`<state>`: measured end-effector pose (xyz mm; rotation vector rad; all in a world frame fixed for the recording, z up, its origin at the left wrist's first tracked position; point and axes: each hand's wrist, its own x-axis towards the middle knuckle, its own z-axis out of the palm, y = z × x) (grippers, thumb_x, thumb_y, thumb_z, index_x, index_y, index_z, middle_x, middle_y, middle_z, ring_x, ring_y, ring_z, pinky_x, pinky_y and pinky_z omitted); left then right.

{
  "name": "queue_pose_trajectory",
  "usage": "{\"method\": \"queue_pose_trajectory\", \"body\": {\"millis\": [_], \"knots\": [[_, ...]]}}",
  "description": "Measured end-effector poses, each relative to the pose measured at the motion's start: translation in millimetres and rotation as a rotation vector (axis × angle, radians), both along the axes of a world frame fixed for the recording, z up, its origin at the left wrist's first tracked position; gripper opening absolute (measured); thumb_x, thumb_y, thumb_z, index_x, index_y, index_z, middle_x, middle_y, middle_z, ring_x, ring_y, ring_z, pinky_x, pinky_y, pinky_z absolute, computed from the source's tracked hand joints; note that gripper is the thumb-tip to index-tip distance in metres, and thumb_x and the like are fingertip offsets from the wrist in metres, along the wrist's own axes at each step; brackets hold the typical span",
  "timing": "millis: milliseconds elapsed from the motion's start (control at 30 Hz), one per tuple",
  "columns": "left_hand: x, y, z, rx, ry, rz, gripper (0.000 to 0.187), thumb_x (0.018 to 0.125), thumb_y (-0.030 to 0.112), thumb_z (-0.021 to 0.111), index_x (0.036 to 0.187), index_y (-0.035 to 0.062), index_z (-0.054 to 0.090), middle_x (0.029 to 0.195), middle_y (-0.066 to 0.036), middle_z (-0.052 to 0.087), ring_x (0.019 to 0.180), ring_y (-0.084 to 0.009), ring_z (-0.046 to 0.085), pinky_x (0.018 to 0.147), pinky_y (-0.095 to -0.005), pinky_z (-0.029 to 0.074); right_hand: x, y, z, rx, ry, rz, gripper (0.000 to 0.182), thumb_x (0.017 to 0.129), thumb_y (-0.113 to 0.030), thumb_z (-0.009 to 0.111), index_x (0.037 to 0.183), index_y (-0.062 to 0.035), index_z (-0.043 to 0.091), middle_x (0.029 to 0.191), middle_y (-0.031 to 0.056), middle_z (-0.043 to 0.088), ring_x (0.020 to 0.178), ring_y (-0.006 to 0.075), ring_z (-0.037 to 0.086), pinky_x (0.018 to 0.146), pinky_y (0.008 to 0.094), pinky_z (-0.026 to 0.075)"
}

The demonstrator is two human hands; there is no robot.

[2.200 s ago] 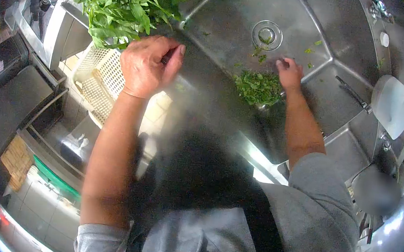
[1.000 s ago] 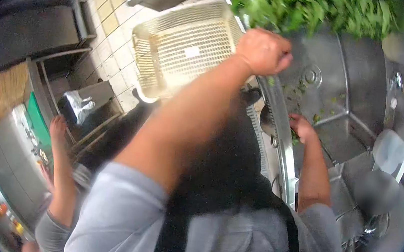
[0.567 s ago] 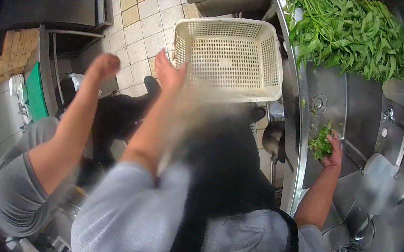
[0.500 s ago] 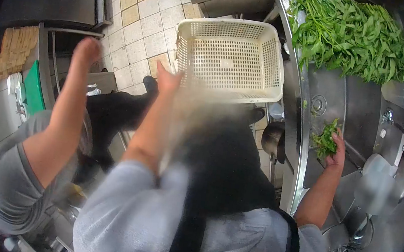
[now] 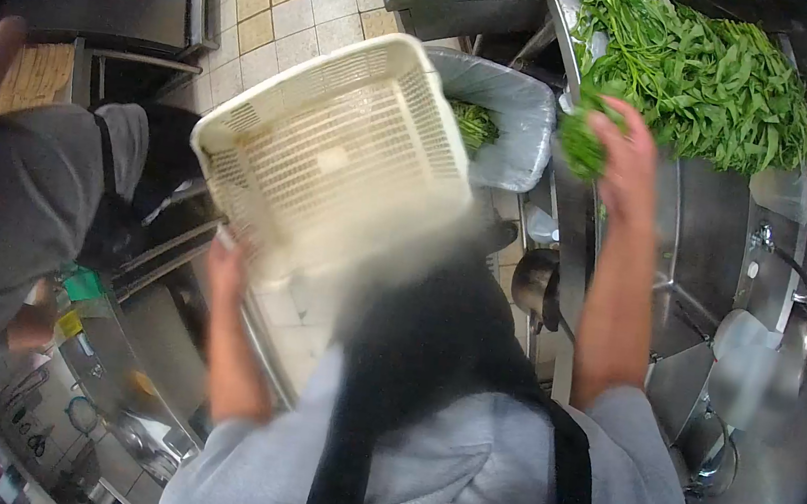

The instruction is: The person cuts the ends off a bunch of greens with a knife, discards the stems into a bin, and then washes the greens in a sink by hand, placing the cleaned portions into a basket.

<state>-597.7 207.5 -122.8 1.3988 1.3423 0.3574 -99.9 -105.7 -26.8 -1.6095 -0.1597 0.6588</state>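
My left hand [image 5: 227, 266] is closed on the near left rim of a cream plastic basket [image 5: 329, 157] with slotted sides. The basket is tilted, and a smear on the lens blurs its near right edge. My right hand [image 5: 628, 164] is closed around a small bunch of leafy greens [image 5: 581, 143], held over the sink's left edge beside the large heap of greens [image 5: 716, 89]. Below and left of it stands a bin with a clear plastic liner [image 5: 524, 131], with green stems [image 5: 472, 125] inside.
Metal sinks [image 5: 710, 219] with a tap [image 5: 790, 259] run along my right. A pan [image 5: 538, 284] hangs low beside them. On the left a co-worker in a grey shirt [image 5: 37, 197] is close to a counter. The floor is tiled [image 5: 292, 12].
The basket has swung left and tilted with my left hand, uncovering the lined bin. My right hand has carried the greens up and left from the sink. The co-worker has shifted left.
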Motion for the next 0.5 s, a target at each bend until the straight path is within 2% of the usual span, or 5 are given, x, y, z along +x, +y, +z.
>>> {"method": "queue_pose_trajectory", "body": {"millis": [100, 167, 300, 400, 500], "knots": [[-14.6, -3.6, 16.1, -0.039, 0.053, 0.066, 0.046, 0.082, -0.002, 0.056, 0.127, -0.0037, 0.05, 0.115, -0.015, 0.063, 0.097, -0.0251, 0.064, 0.084, -0.0359, 0.053, -5.3, 49.3, -64.0, -0.321, -0.422, 0.263, 0.043, 0.087, -0.026, 0.067, 0.127, -0.0108, 0.059, 0.12, 0.0175, 0.063, 0.11, 0.0284, 0.061, 0.096, 0.0378, 0.047], [-5.9, -14.3, 18.1, -0.053, 0.03, 0.114, 0.045, 0.082, -0.003, 0.055, 0.127, -0.0048, 0.048, 0.115, -0.016, 0.063, 0.097, -0.0262, 0.064, 0.085, -0.037, 0.054, -9.6, 60.9, -110.7, -0.44, -0.539, 0.251, 0.043, 0.086, -0.026, 0.067, 0.126, -0.0097, 0.06, 0.125, 0.0197, 0.06, 0.12, 0.0307, 0.055, 0.102, 0.0396, 0.041], [23.9, -25.6, -20.1, -0.05, 0.01, 0.077, 0.042, 0.083, -0.004, 0.054, 0.125, -0.0048, 0.049, 0.114, -0.016, 0.063, 0.098, -0.0257, 0.064, 0.084, -0.037, 0.054, -6.3, 49.4, -99.4, -0.467, -0.421, 0.24, 0.041, 0.086, -0.025, 0.068, 0.124, -0.0103, 0.062, 0.12, 0.0181, 0.063, 0.117, 0.0277, 0.058, 0.099, 0.0379, 0.044], [62.1, -29.1, -55.5, -0.084, -0.042, 0.03, 0.038, 0.085, 0.001, 0.058, 0.122, -0.003, 0.053, 0.107, -0.012, 0.065, 0.092, -0.0209, 0.063, 0.079, -0.0333, 0.052, -9.6, 19.7, -65.2, -0.161, -0.22, 0.185, 0.034, 0.089, -0.017, 0.065, 0.12, -0.0033, 0.063, 0.109, 0.0127, 0.068, 0.106, 0.0198, 0.062, 0.093, 0.0313, 0.047], [97.1, -27.4, -88.3, -0.138, -0.09, -0.032, 0.033, 0.086, 0.006, 0.061, 0.118, -0.0006, 0.058, 0.1, -0.007, 0.065, 0.082, -0.0155, 0.062, 0.071, -0.03, 0.05, -11.3, -29.2, -40.0, -0.097, -0.18, 0.126, 0.034, 0.092, -0.013, 0.063, 0.122, 0.0021, 0.059, 0.114, 0.0083, 0.065, 0.103, 0.0159, 0.061, 0.09, 0.0289, 0.049]]}}
